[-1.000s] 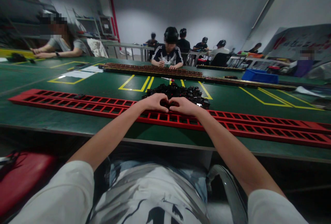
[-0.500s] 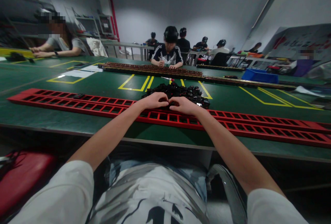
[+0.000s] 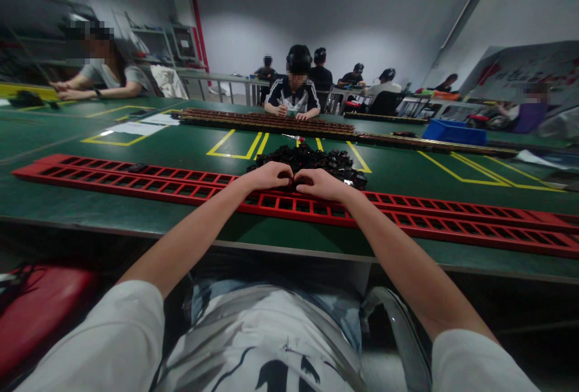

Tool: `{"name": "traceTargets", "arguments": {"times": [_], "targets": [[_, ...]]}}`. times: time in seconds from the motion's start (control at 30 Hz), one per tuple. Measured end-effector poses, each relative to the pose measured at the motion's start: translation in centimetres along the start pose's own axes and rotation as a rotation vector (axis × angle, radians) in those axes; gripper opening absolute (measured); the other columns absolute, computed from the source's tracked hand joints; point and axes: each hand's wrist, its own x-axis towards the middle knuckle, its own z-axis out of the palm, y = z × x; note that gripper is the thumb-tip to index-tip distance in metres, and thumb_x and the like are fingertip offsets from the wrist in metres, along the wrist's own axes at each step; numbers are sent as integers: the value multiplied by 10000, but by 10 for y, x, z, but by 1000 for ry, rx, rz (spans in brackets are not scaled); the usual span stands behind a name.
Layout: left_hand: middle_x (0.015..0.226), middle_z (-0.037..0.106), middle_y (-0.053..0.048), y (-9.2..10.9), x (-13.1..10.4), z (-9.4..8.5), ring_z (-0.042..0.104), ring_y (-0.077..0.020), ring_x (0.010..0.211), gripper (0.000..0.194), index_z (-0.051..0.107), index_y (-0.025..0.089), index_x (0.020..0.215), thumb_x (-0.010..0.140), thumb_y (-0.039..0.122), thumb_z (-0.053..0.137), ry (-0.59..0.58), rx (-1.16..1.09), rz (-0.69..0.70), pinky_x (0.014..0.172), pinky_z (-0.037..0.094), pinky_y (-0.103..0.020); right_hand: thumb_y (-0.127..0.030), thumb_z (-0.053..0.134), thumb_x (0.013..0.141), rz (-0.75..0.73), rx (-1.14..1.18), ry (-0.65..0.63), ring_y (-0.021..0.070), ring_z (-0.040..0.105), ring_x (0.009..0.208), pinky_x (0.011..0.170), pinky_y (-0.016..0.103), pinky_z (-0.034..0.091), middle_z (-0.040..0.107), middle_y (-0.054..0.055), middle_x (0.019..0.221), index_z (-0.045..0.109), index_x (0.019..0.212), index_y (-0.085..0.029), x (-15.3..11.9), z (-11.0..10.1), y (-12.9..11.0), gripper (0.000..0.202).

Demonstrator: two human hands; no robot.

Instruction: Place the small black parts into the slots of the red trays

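My left hand (image 3: 272, 175) and my right hand (image 3: 318, 184) meet fingertip to fingertip over two long red slotted frames (image 3: 194, 191). Both hands have curled, closed fingers. Whatever they pinch between them is too small and dark to make out. Just behind my hands lies a heap of small black parts (image 3: 312, 158), with bits of red among them. The red frames run side by side across the table in front of me, and their slots form a ladder pattern. One small black part (image 3: 137, 167) rests on the frames toward the left.
Long brown strips (image 3: 253, 121) lie stacked across the green table (image 3: 181, 149), with a blue bin (image 3: 455, 132) to their right. White papers (image 3: 136, 127) are at the left. A person (image 3: 294, 90) sits opposite; another person (image 3: 106, 72) sits far left.
Almost nothing differs. My two hands stay together at the same spot, with only a very slight shift of the fingers.
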Motion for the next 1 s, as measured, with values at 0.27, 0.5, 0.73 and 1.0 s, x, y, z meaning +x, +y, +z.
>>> {"name": "traceTargets", "arguments": {"times": [0.27, 0.5, 0.73, 1.0], "targets": [[959, 737, -16, 0, 1, 0, 668, -167, 878, 227, 701, 181, 1028, 830, 244, 610, -33, -83, -56, 816, 500, -281, -269, 629, 882, -4, 10, 8, 168, 632, 850, 811, 278, 473, 715, 39, 965, 695, 1102, -177, 0, 1, 3, 248], [974, 735, -25, -1, 4, 3, 672, -169, 904, 236, 686, 170, 1042, 818, 199, 617, -56, -133, -56, 838, 499, -270, -271, 624, 879, -37, 24, 18, 173, 640, 885, 849, 294, 480, 720, 52, 1020, 695, 1096, -167, 1, 3, 7, 251], [961, 724, -46, -1, 6, 6, 651, -185, 897, 193, 702, 159, 996, 865, 217, 573, -15, -56, -21, 838, 487, -287, -251, 622, 884, -69, 2, 53, 195, 663, 943, 898, 322, 493, 735, 61, 1037, 715, 1068, -174, 3, 4, 9, 220], [901, 729, -53, 4, 7, 9, 634, -170, 808, 226, 732, 153, 904, 910, 306, 566, 14, 77, -56, 749, 441, -260, -250, 571, 912, 200, -470, 203, 235, 647, 979, 882, 330, 496, 731, 100, 1039, 756, 1013, -181, 3, -4, 11, 222]]}}
